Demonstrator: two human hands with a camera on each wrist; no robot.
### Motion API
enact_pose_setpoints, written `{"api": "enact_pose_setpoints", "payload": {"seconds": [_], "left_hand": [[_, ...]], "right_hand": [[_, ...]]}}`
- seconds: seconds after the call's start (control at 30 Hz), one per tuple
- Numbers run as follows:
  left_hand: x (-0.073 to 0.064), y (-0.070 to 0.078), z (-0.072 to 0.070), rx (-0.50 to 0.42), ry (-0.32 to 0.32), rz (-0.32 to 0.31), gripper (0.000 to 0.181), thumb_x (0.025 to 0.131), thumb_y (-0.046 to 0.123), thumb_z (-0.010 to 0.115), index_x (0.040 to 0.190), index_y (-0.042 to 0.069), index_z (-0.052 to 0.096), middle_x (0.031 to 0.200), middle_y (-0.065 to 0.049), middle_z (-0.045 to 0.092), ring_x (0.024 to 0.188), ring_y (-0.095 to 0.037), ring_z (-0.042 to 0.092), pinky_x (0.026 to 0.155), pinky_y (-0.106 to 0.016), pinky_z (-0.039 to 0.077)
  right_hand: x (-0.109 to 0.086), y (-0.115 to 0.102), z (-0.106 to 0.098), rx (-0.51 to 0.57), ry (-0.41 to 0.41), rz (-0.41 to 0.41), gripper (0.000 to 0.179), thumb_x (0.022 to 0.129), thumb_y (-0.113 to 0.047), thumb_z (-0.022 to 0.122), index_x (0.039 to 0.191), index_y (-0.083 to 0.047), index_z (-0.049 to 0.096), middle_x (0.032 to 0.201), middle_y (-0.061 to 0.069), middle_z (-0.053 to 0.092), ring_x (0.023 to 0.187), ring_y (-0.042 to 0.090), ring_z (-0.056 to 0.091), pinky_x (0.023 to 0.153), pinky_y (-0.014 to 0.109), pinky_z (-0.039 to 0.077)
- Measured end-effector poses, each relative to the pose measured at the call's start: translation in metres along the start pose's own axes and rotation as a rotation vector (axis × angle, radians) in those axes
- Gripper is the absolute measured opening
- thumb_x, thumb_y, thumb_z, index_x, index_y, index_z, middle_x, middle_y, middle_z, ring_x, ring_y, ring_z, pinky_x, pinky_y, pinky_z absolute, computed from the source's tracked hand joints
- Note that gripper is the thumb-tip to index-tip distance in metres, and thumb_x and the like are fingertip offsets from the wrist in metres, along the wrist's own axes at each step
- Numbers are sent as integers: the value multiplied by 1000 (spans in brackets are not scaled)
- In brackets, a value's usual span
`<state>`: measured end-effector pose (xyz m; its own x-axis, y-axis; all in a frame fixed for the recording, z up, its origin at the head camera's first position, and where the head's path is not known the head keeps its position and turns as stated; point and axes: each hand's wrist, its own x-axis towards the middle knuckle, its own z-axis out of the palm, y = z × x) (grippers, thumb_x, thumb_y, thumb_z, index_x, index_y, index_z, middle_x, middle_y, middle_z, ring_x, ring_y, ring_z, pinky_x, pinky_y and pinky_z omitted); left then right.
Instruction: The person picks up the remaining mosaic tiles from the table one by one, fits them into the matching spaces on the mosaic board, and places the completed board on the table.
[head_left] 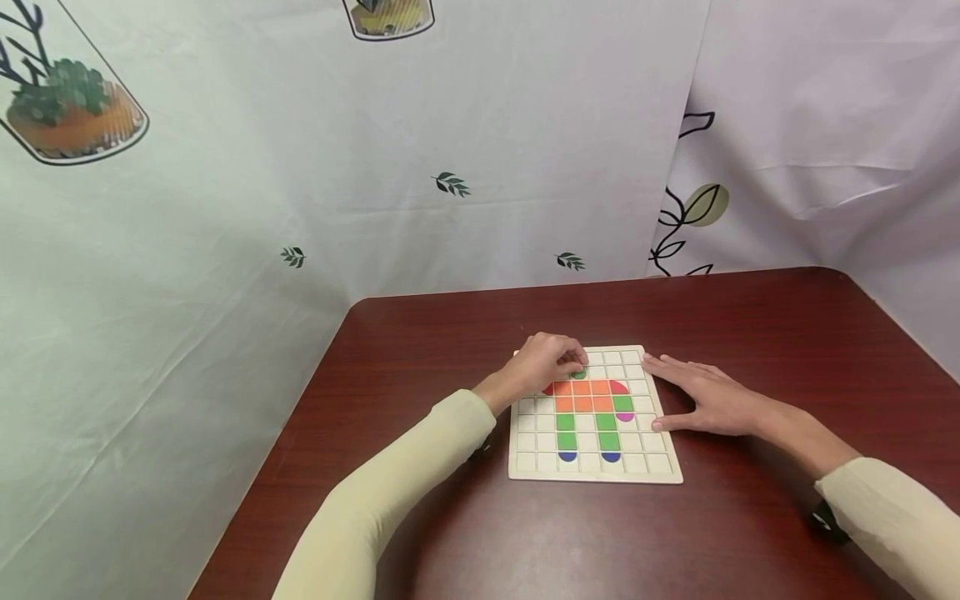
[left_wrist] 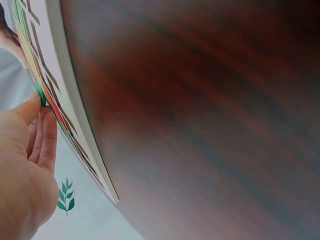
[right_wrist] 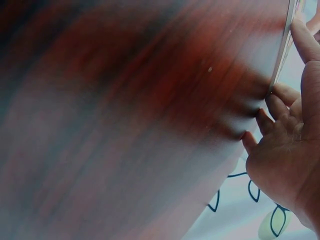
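On the table lies a white gridded board (head_left: 544, 464) with flat coloured tiles set in its squares: orange in two rows, green below, blue half-rounds at the bottom, red rounded ones at the sides and a magenta half-round. Near the board's top my left hand (head_left: 546, 364) pinches a small green tile (left_wrist: 40, 93) between thumb and fingertips, at the board's surface. Part of the board's upper left is hidden behind that hand. My right hand (head_left: 712, 398) has its fingers spread, with thumb and fingertips touching the board's right edge.
The dark reddish-brown table (head_left: 420, 358) extends around the board. Behind it and at the sides hangs a pale cloth (head_left: 510, 125) printed with leaves and plants.
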<state>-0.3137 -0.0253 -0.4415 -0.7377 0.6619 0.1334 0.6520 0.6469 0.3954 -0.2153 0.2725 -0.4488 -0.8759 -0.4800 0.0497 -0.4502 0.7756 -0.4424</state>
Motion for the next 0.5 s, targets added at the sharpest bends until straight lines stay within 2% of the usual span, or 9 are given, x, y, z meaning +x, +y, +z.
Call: {"api": "enact_pose_setpoints", "payload": {"seconds": [0.23,0.5], "left_hand": [[0,1,1,34,-9,1,13,97,22,81,110,20,79,100,12,74,89,2,63,85,-14,50],[0,2,1,59,-5,34,13,97,21,81,109,18,79,100,11,74,89,2,64,85,-11,49]], "right_hand": [[1,0,1,3,-9,11,109,84,-69,80,163,-5,40,168,19,37,154,49,29,115,70,26],[1,0,1,-2,-7,9,108,83,-67,82,162,-5,42,167,20,39,153,49,30,114,71,27]]}}
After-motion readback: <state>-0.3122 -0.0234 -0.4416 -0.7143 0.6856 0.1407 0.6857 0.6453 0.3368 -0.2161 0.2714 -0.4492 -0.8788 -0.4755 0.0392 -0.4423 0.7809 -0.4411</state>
